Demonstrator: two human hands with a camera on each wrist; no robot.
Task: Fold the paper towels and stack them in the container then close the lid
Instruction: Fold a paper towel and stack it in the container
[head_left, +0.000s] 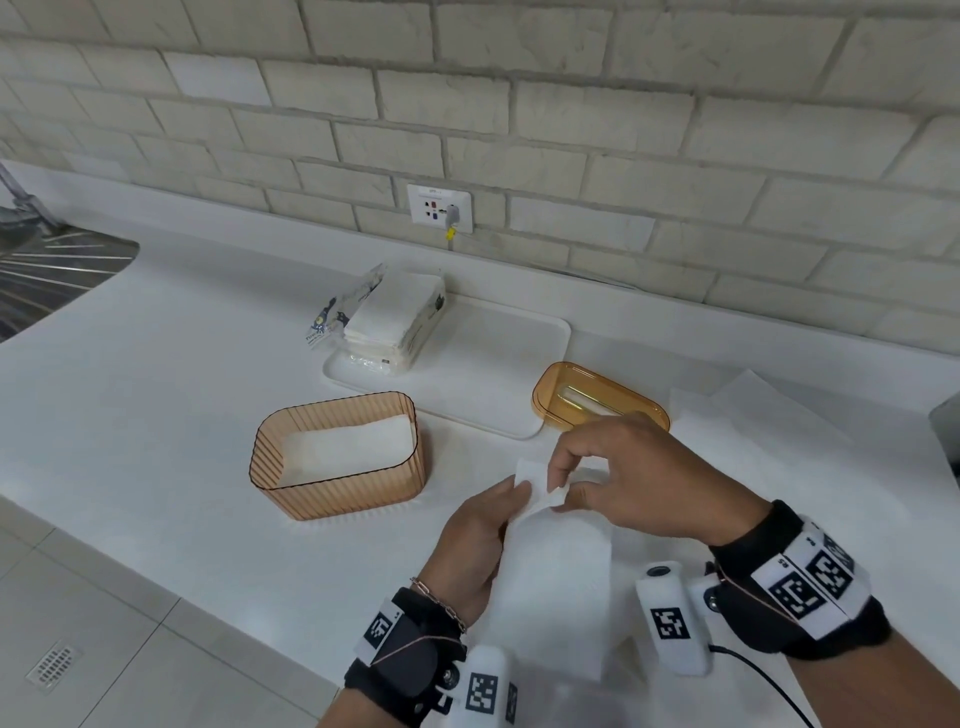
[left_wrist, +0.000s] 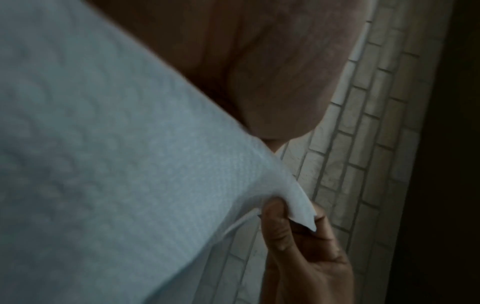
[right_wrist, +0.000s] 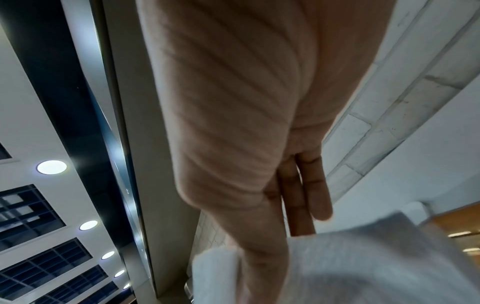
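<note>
A white paper towel (head_left: 550, 587) hangs lifted over the counter's front edge, held between both hands. My left hand (head_left: 511, 493) grips its upper left edge, thumb on top. My right hand (head_left: 558, 483) pinches the upper corner and bends it over. In the left wrist view the paper towel (left_wrist: 103, 164) fills the frame and a thumb and finger (left_wrist: 280, 222) pinch its corner. The right wrist view shows the paper towel (right_wrist: 363, 267) below straight fingers (right_wrist: 306, 195). The amber ribbed container (head_left: 337, 457) stands open to the left, with folded towels (head_left: 348, 447) inside. Its amber lid (head_left: 597, 397) lies partly on the tray.
A white tray (head_left: 493, 343) at the back carries an opened pack of paper towels (head_left: 395, 317). Loose white sheets (head_left: 753, 415) lie on the counter at the right. A metal sink drainer (head_left: 47, 265) is at the far left, and a wall socket (head_left: 439, 208) sits behind.
</note>
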